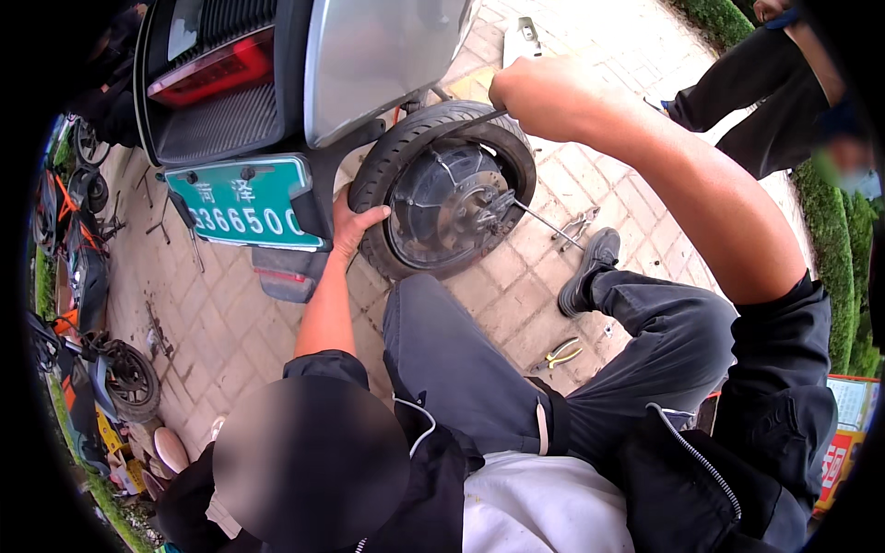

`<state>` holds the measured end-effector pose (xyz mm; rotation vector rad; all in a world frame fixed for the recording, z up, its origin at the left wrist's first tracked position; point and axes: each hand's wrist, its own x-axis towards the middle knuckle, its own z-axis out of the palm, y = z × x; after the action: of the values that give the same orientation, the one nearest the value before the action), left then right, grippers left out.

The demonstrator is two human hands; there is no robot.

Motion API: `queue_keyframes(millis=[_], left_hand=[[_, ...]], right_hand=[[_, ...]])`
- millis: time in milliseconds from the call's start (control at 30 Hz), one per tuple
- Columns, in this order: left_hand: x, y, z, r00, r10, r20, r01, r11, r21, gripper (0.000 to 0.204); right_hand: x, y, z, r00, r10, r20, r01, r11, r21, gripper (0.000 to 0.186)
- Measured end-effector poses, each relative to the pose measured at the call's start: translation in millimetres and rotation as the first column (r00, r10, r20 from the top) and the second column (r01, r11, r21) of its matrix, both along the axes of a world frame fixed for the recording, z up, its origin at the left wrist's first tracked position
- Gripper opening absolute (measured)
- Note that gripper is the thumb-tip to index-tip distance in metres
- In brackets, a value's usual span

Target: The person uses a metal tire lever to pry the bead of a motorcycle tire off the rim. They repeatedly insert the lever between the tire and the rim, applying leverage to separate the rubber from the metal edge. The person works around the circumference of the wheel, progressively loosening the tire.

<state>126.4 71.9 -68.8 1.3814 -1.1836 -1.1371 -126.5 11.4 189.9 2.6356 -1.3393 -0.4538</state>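
Note:
A scooter wheel with a dark hub motor [447, 203] stands tilted on the paving, partly behind the scooter's tail. Around its rim sits a black tyre [373, 180], which appears pulled away from the rim along the top. My left hand [350, 224] grips the tyre's left side, thumb on the sidewall and the other fingers hidden behind. Above the wheel my right hand [535, 97] is closed in a fist round a dark tyre lever [475, 121]. The lever's far end reaches in between tyre and rim. A thin metal rod [550, 224] sticks out from the axle toward my shoe.
Yellow-handled pliers [560, 354] and another metal tool [578, 224] lie on the bricks. The scooter's tail with a green plate [247, 201] hangs over the wheel's left. A person in dark trousers [751, 97] stands at the right. More bikes [88, 267] line the left.

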Motion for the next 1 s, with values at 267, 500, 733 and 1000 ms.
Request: queue_keyframes(millis=[267, 500, 733, 1000], left_hand=[[0, -1, -4, 1.000, 0.025, 0.002, -0.025, 1.000, -0.011, 0.076], [11, 36, -54, 0.998, 0.045, 0.042, -0.045, 0.999, 0.008, 0.089], [13, 32, -45, 0.996, -0.001, -0.087, 0.012, 0.992, 0.128, 0.085], [14, 18, -45, 0.974, -0.062, -0.219, 0.101, 0.980, 0.172, 0.079]], right_hand=[[29, -13, 18, 0.983, 0.140, -0.120, -0.156, 0.978, -0.141, 0.009], [22, -20, 8, 0.986, 0.133, -0.103, -0.150, 0.972, -0.179, 0.012], [4, -50, -25, 0.959, 0.281, 0.028, -0.274, 0.950, -0.149, 0.008], [8, -59, -15, 0.982, 0.190, 0.019, -0.188, 0.978, -0.091, 0.011]])
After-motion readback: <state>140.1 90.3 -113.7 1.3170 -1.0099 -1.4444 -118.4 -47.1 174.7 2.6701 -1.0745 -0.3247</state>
